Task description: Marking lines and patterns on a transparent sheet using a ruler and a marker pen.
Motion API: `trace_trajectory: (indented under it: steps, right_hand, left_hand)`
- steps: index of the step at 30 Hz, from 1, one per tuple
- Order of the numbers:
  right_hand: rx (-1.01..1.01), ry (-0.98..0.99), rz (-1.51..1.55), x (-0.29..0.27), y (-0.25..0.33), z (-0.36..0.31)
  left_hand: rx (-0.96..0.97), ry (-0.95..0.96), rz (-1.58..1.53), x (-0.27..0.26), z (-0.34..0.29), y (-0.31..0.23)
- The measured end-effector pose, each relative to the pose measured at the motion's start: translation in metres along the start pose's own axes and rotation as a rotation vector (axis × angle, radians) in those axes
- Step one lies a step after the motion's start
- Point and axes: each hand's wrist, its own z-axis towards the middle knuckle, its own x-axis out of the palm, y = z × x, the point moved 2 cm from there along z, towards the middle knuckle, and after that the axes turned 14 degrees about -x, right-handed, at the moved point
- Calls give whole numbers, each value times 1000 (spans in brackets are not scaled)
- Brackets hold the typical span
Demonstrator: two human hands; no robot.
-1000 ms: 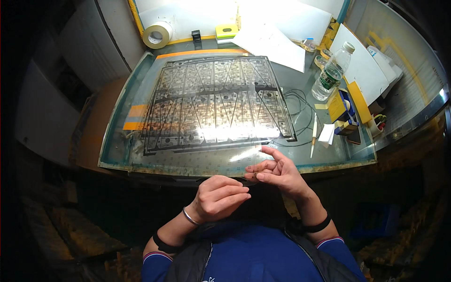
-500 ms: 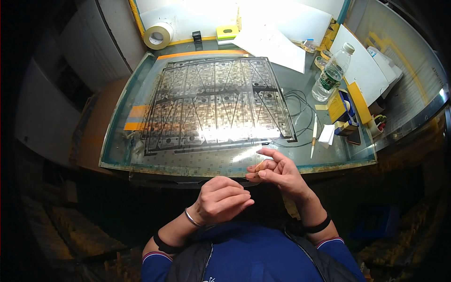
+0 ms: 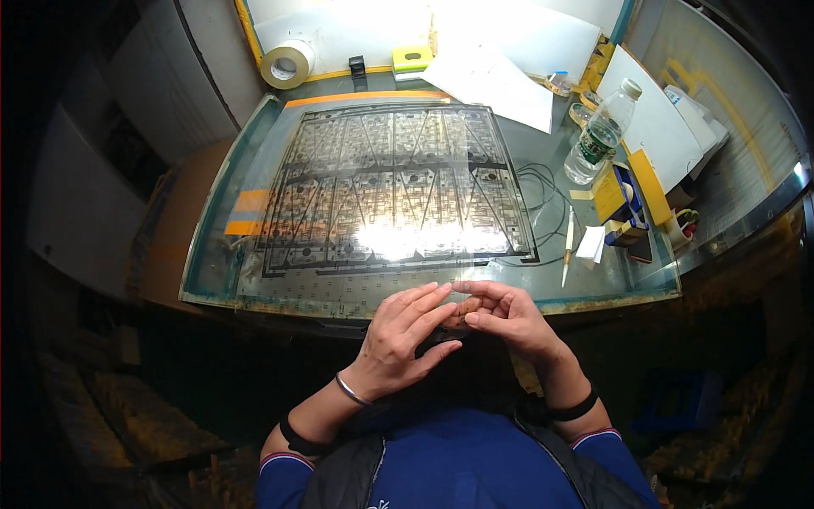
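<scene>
My left hand (image 3: 405, 335) is stretched out, its fingers apart and its tips close to my right hand at the table's front edge. My right hand (image 3: 507, 321) has its thumb and fingers drawn together; whatever is between them, if anything, is too small to make out. Beyond both hands lies a clear film sheet (image 3: 381, 182) with a dense dark pattern of rectangles and lines. It rests on the glass tabletop (image 3: 585, 284), and a bright glare covers part of its near side.
A tape roll (image 3: 287, 64), a small black block (image 3: 357, 66) and white paper (image 3: 500, 89) are at the back. On the right are a water bottle (image 3: 604, 131), a blue tape dispenser (image 3: 629, 191), a thin black cable (image 3: 551, 204), a white pen-like tool (image 3: 568, 246) and folded paper (image 3: 591, 244).
My left hand has opened from curled fingers and moved forward, next to my right fingers. My right hand has stayed nearly in place. The film's right side looks slightly shifted.
</scene>
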Motion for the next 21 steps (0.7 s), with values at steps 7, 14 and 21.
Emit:
trace_trajectory:
  steps: [7, 14, 21]
  right_hand:
    - [5, -15, -36, -2, -1, -1]
    - [60, -88, -10, 2, 2, 0]
    - [62, -87, 52, -1, 0, -1]
  left_hand:
    - [53, -30, -42, 1, 0, 1]
    - [108, -92, -84, 0, -1, 1]
    - [192, -154, -95, -1, -1, -3]
